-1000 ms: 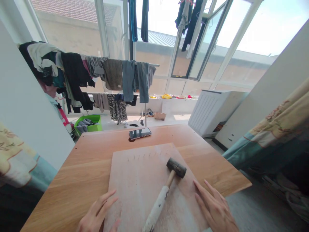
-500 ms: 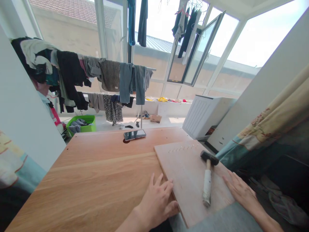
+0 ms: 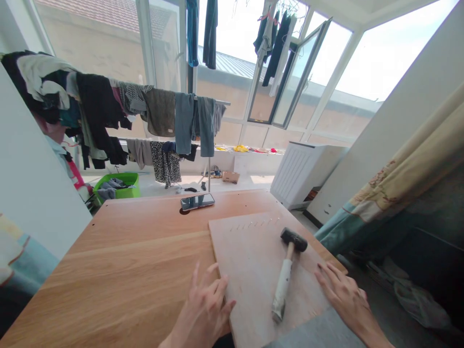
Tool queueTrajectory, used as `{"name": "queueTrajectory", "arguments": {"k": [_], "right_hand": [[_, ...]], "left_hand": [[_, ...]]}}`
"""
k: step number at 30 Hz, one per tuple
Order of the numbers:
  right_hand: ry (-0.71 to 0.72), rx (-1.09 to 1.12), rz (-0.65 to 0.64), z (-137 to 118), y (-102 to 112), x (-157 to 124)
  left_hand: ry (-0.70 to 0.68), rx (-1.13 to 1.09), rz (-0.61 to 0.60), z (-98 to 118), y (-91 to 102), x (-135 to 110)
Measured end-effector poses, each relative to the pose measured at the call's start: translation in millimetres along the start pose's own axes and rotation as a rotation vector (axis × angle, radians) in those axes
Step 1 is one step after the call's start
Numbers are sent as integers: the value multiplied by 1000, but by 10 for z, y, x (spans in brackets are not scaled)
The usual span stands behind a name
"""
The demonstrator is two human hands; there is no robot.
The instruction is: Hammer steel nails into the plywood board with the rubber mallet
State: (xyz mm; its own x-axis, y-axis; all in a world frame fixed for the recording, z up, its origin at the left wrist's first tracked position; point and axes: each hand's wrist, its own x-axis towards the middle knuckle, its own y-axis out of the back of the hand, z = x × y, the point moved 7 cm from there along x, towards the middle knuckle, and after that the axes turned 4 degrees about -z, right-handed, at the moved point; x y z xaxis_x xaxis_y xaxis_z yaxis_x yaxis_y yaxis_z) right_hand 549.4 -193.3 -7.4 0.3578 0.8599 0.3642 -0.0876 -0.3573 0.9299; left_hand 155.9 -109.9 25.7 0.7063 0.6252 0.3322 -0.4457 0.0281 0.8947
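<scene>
Two sets of fingers (image 3: pixel 220 286) flank the board (image 3: pixel 250 275) and mallet (image 3: pixel 284 273).

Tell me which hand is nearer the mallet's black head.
Right. Right hand: at the right side of the board, just right of the mallet head. Left hand: at the board's left edge, farther off.

We count two grips, one left hand (image 3: pixel 206 305) and one right hand (image 3: pixel 343 297). There are one desk (image 3: pixel 137 261), one board (image 3: pixel 250 270), one hammer (image 3: pixel 284 281) and one phone (image 3: pixel 197 202). The nails (image 3: pixel 255 224) seem to number eight, though they are too thin for us to be certain. We further tally one green basket (image 3: pixel 126 193), one cardboard box (image 3: pixel 230 177), one white cabinet (image 3: pixel 308 169) and two curtains (image 3: pixel 391 181). The garments (image 3: pixel 159 111) overlap, so we cannot number them.
</scene>
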Motion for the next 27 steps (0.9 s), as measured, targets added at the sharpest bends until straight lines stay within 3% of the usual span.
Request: {"name": "queueTrajectory", "arguments": {"k": [4, 6, 10, 12, 15, 20, 24, 27], "right_hand": [[116, 199, -134, -480, -7, -323], [194, 326, -168, -692, 43, -415], [181, 485, -154, -1002, 190, -225], [176, 548, -124, -1211, 264, 51], [270, 616, -194, -1679, 254, 562], [389, 585, -279, -2391, 52, 1321], [504, 498, -423, -2769, -103, 1569], [552, 449, -462, -2884, -63, 1591]], "left_hand": [[57, 127, 154, -452, 350, -519], [63, 168, 137, -668, 489, -751], [188, 121, 144, -1063, 785, -969], [260, 74, 153, -1205, 890, -902], [354, -26, 149, -1401, 929, -618], [422, -247, 128, -1707, 751, -23], [400, -399, 109, -1790, 613, 239], [417, -423, 139, -1781, 624, 273]]}}
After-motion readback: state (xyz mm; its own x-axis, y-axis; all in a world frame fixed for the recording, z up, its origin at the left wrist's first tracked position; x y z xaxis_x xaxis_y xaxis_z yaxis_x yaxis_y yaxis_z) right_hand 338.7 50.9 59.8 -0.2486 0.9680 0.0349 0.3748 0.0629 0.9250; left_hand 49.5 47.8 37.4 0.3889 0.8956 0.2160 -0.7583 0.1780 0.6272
